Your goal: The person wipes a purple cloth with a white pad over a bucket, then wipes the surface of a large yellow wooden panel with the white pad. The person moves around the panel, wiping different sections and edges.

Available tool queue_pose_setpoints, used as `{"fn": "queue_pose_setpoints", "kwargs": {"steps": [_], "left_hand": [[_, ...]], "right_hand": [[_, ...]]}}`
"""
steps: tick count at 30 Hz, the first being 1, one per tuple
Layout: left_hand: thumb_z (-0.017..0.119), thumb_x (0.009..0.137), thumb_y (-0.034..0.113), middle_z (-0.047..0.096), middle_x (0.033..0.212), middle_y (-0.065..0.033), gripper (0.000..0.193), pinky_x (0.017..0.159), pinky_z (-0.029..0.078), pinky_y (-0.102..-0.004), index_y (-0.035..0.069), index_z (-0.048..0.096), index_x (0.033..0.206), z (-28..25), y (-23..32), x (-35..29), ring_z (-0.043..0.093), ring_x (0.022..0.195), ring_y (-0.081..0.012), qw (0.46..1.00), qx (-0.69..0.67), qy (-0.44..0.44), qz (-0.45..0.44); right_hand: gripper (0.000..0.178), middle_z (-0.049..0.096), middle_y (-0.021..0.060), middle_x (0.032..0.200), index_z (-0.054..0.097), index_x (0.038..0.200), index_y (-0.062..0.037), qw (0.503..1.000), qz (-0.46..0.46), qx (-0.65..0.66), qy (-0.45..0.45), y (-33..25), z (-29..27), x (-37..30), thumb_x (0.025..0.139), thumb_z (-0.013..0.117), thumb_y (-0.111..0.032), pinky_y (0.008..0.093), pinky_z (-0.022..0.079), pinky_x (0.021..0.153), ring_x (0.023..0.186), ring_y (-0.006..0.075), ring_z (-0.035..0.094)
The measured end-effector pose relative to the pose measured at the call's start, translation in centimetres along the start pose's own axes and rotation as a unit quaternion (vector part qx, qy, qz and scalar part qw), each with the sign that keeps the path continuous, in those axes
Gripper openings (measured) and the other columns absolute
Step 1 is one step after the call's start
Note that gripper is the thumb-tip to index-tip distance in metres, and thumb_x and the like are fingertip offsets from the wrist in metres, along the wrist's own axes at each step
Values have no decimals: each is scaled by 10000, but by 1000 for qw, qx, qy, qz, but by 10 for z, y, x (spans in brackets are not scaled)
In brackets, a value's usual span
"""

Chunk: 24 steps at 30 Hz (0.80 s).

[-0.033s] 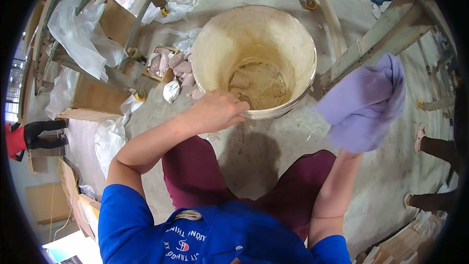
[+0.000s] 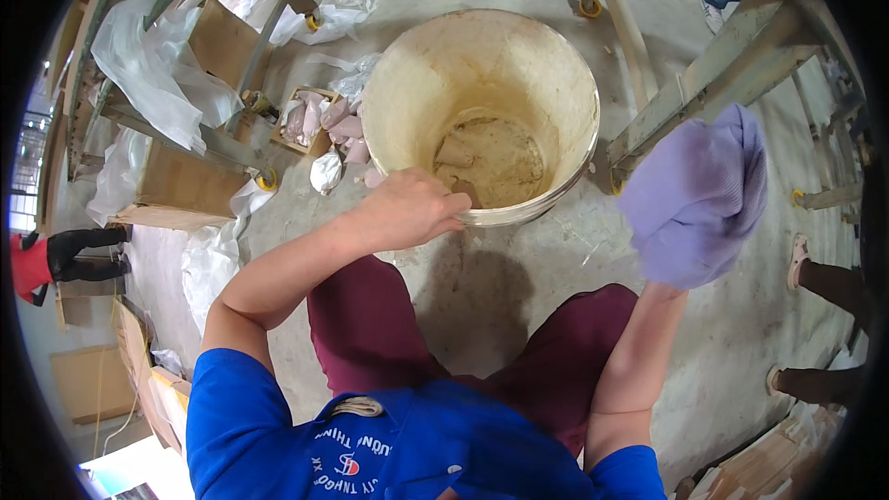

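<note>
A large round bucket (image 2: 565, 83) stands on the floor before me, its pale inner wall stained yellowish brown. Dried residue and a few lumps cover its bottom. My left hand (image 2: 417, 208) is closed on the near rim, its fingers curled at the edge. To the right of the bucket, a purple ribbed cloth (image 2: 694, 208) is bunched in the air. It covers nearly all of my right hand (image 2: 665, 293), which holds it up; only the wrist area shows below, and the fingers are hidden.
Left of the bucket lies a small box (image 2: 315, 139) with pinkish wrapped pieces, some spilled beside it. Plastic sheeting (image 2: 139, 56) hangs over a wheeled rack and cardboard boxes (image 2: 185, 185). A metal frame leg (image 2: 704, 83) stands at right. Other people's legs (image 2: 829, 287) show at the right edge.
The purple cloth has shifted slightly and bunched differently, its left edge drawn in to the right. My left hand stays on the bucket's rim.
</note>
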<state>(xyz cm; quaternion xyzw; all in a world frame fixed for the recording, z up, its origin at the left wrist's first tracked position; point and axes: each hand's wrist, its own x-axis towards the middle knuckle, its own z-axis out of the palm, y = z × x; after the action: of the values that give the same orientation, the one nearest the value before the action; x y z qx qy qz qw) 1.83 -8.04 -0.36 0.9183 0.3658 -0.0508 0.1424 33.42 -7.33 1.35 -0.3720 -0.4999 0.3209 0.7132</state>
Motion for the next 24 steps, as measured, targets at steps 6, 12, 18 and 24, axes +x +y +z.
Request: {"fn": "queue_pose_setpoints", "kwargs": {"steps": [6, 12, 18, 24], "left_hand": [[590, 807, 278, 561, 575, -55, 180, 764, 457, -399, 107, 553, 764, 7, 31, -36, 601, 646, -271, 986, -50, -59, 146], [593, 733, 610, 660, 877, -84, 574, 732, 483, -383, 111, 618, 1017, 2, 26, -13, 625, 824, -246, 874, -316, -367, 13], [694, 728, 282, 666, 886, -80, 331, 700, 485, -388, 94, 639, 995, 88, -24, 118, 636, 850, -255, 896, 192, -400, -19], [688, 719, 271, 659, 937, -53, 281, 770, 438, -491, 130, 684, 962, 200, -38, 153, 600, 938, -269, 847, 381, -367, 63]], "right_hand": [[572, 523, 134, 1172, 415, 1246, 42, 963, -131, -233, -27, 7, -18, -6, 770, 594, -219, 347, 417, 922, 1053, 241, 517], [628, 540, 124, 1116, 424, 1222, 55, 945, -164, -279, -55, 11, -20, -14, 684, 647, -179, 336, 433, 887, 990, 221, 534], [689, 558, 114, 1060, 433, 1198, 68, 919, -183, -332, -105, 5, -33, -14, 598, 700, -139, 326, 448, 852, 927, 202, 551], [757, 587, 108, 906, 449, 1062, 30, 948, -212, -213, -107, -3, -37, -27, 395, 768, -130, 381, 454, 834, 887, 230, 568]]}}
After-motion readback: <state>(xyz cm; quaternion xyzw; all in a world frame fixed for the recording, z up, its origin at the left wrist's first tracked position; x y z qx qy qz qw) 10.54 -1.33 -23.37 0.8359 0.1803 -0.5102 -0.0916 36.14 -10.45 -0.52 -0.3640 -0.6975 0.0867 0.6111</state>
